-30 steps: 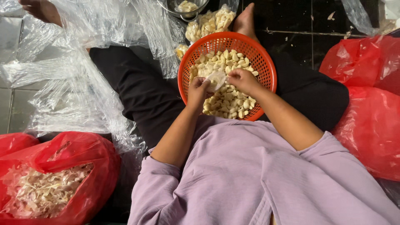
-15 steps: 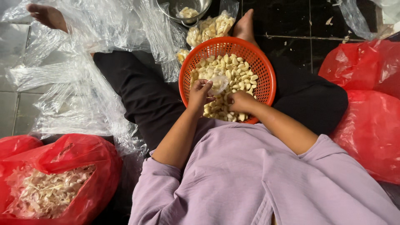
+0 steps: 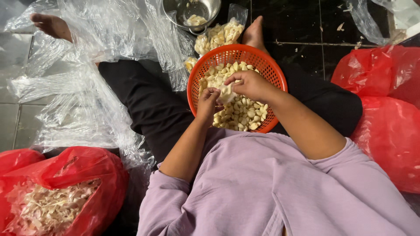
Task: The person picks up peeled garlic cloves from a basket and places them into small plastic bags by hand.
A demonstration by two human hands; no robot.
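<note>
Left to right: a red bag (image 3: 61,192) on the floor, well filled with papery skins; an orange basket (image 3: 271,72) in the lap, heaped with peeled garlic cloves (image 3: 238,114). Both hands, left (image 3: 209,99) and right (image 3: 251,84), pinch one clove (image 3: 226,92) above the heap. Peeling appears well advanced.

plastic mesh basket (image 3: 274,70), glossy steel bowl (image 3: 175,11)
</note>
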